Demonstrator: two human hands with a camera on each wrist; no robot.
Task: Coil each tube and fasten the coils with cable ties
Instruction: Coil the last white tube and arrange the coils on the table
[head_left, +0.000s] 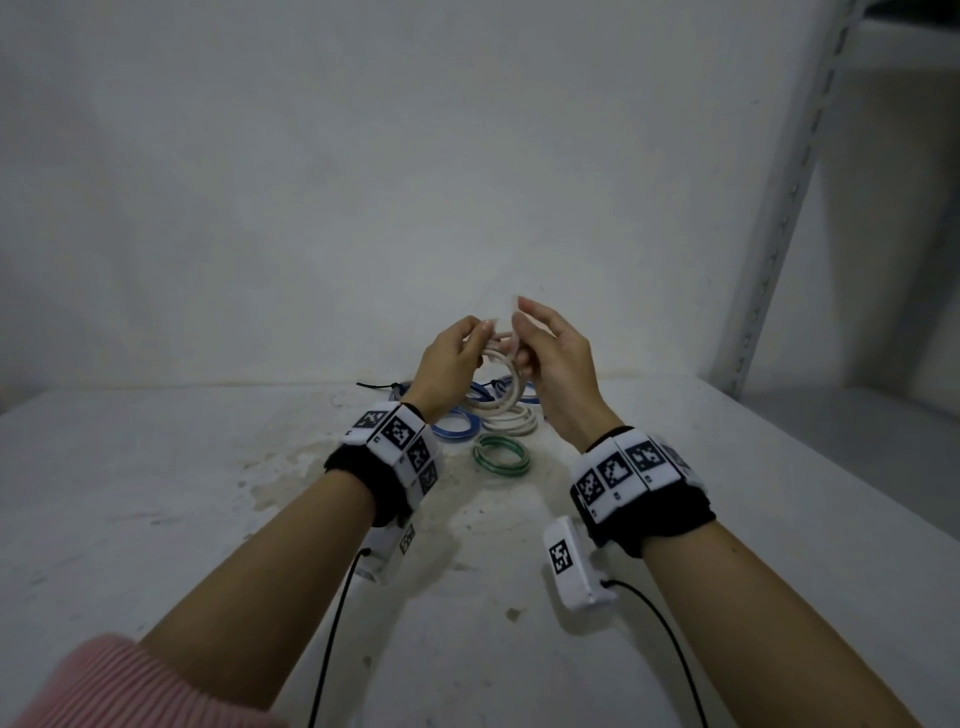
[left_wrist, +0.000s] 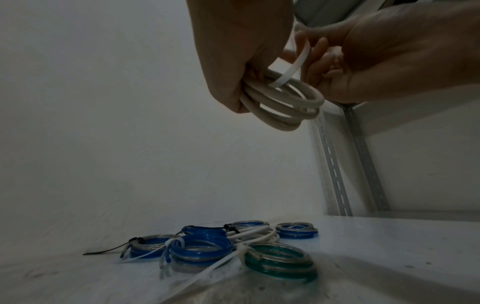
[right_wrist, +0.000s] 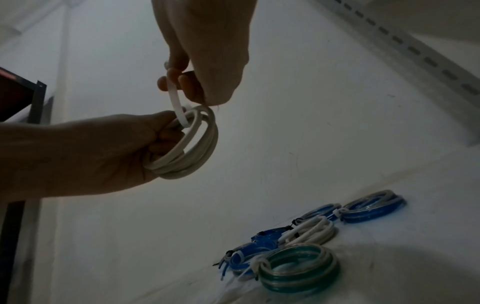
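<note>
My left hand (head_left: 457, 353) grips a coil of white tube (head_left: 506, 387) and holds it up above the table (head_left: 156, 519). A white cable tie (left_wrist: 293, 65) loops round the coil's strands beside the left fingers. My right hand (head_left: 540, 348) pinches the tie's upper part (right_wrist: 172, 92) between thumb and fingertips, just above the white coil (right_wrist: 192, 148). The same white coil (left_wrist: 283, 107) hangs from the left fist in the left wrist view.
Tied coils lie on the table under the hands: a green one (head_left: 501, 455), several blue ones (left_wrist: 200, 248), and a white one (head_left: 511, 421). Black tie tails (head_left: 371, 385) stick out leftward. A slotted metal shelf post (head_left: 795, 171) stands at the right.
</note>
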